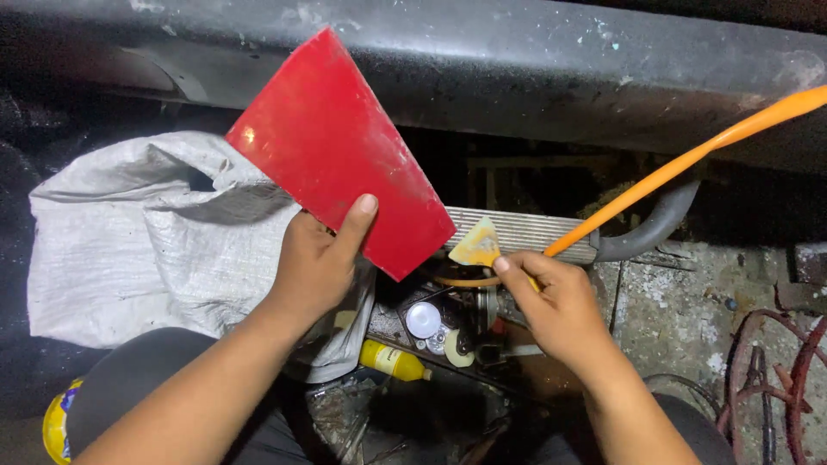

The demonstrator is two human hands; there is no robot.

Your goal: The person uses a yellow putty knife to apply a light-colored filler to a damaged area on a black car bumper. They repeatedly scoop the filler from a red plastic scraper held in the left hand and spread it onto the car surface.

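Note:
My left hand [320,263] grips a flat red panel [340,151] by its lower edge, thumb on its face, tilting it up toward a dark metal beam [534,69]. My right hand [556,306] pinches a small yellowish scraper-like piece [476,247] close to the panel's lower corner. An orange hose [680,164] runs from beside my right hand up to the right edge.
A white woven sack [138,241] lies at left. Below the hands are a yellow bottle [389,359], a white round cap [423,319] and small parts. A ribbed metal piece [525,231] and grey pipe [655,226] sit behind. Red metal rings [775,379] lie at right on concrete.

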